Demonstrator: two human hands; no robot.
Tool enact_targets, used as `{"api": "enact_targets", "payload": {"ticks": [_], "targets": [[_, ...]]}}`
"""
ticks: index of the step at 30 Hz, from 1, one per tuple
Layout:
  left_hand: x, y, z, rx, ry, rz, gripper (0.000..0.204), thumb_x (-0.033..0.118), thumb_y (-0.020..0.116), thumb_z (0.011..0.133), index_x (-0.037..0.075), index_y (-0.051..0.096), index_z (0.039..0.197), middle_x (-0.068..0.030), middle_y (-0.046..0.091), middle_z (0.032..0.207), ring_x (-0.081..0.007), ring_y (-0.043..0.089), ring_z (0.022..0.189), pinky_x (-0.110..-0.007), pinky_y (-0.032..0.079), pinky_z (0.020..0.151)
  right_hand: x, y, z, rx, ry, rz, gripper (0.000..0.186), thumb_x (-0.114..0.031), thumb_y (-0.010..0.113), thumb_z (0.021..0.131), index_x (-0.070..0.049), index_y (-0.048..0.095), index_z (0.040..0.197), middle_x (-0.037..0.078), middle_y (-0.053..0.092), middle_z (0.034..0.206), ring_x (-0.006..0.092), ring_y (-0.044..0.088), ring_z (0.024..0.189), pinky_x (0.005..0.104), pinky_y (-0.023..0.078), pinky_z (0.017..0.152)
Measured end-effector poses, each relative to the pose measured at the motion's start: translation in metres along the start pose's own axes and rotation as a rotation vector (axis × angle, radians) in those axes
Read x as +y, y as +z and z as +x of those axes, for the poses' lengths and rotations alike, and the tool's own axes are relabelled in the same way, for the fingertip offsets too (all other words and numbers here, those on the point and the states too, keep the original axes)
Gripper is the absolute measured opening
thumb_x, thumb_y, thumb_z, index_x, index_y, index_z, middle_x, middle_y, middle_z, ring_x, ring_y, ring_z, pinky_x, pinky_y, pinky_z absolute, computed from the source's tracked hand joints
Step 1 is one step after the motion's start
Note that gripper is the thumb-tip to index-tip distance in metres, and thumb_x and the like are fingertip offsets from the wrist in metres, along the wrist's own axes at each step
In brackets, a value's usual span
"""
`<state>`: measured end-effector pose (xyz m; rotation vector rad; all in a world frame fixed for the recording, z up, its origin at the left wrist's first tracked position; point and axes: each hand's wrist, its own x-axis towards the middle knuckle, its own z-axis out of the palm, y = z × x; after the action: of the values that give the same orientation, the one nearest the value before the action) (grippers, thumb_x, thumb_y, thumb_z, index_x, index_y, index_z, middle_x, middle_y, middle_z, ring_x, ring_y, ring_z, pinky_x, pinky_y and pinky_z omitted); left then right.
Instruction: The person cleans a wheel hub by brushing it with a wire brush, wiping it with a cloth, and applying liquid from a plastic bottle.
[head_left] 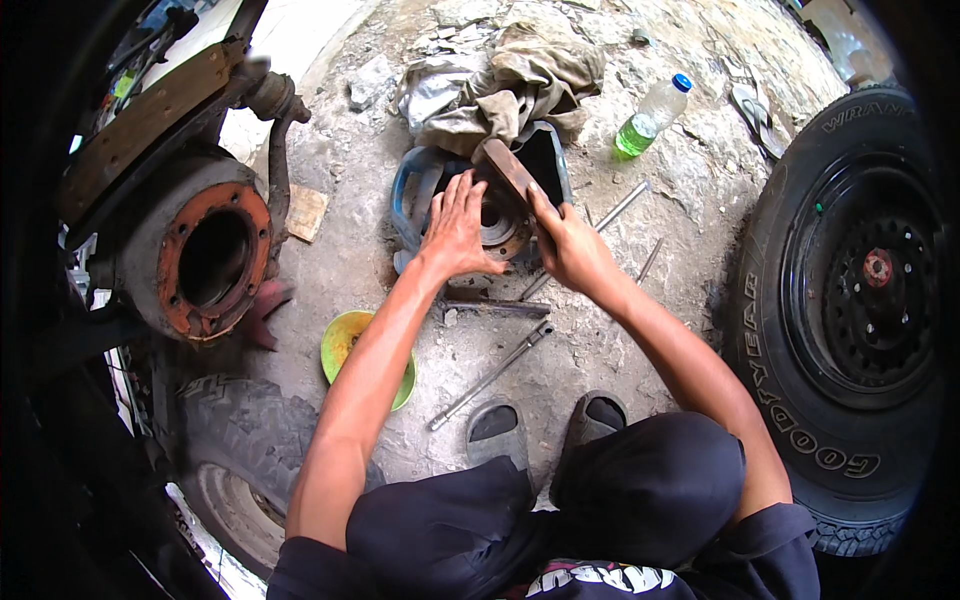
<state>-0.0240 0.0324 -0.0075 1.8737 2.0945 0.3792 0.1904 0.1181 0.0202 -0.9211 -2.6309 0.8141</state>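
My left hand (pixel 455 230) grips a round metal hub (pixel 502 222) with spread thumb and fingers, over a cut blue plastic container (pixel 408 205). In my right hand (pixel 565 240) is a brownish bar-shaped piece (pixel 508 168), held at a slant above the hub's right side; its full length is hidden by my fingers. A bundle of dirty cloths (pixel 505 80) lies just behind the container. Metal rods (pixel 630 200) and a dark bar (pixel 495 305) lie on the concrete beside and in front of it.
An axle housing with an orange flange (pixel 175 250) stands left, above a tyre (pixel 230 410). A large wheel (pixel 830 300) stands right. A yellow-green bowl (pixel 340 345), socket extension (pixel 480 380), wooden scrap (pixel 306 212), bottle of green liquid (pixel 640 130) and flip-flop (pixel 755 115) lie around.
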Motion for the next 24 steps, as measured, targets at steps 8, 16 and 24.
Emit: {"api": "enact_targets", "payload": {"ticks": [8,16,24], "targets": [[0.004,-0.007,0.0,-0.036,-0.01,-0.003,0.134,0.045,0.095,0.046,0.003,0.024,0.152,-0.0271,0.02,0.16,-0.0413,0.016,0.151,-0.055,0.019,0.122,-0.004,-0.007,-0.089,-0.046,0.065,-0.008,0.073,-0.008,0.058,0.091,-0.02,0.03,0.157,0.025,0.055,0.096,0.0474,0.063,0.069,0.0558,0.053,0.064],[-0.005,-0.005,-0.002,-0.025,-0.012,-0.001,0.133,0.044,0.096,0.045,0.007,0.027,0.152,-0.0277,0.021,0.16,-0.0415,0.018,0.151,-0.052,0.019,0.122,0.0,-0.001,-0.012,0.008,-0.035,0.01,0.075,-0.01,0.06,0.09,-0.02,0.03,0.158,0.027,0.055,0.095,0.0481,0.062,0.072,0.0545,0.053,0.067],[0.004,-0.002,-0.001,0.022,0.037,-0.032,0.132,0.043,0.096,0.045,0.007,0.026,0.152,-0.0263,0.022,0.159,-0.0398,0.018,0.151,-0.053,0.02,0.121,-0.007,0.004,-0.073,0.049,0.09,0.062,0.072,-0.009,0.06,0.092,-0.021,0.032,0.157,0.028,0.055,0.092,0.0494,0.063,0.073,0.0551,0.052,0.063]]}}
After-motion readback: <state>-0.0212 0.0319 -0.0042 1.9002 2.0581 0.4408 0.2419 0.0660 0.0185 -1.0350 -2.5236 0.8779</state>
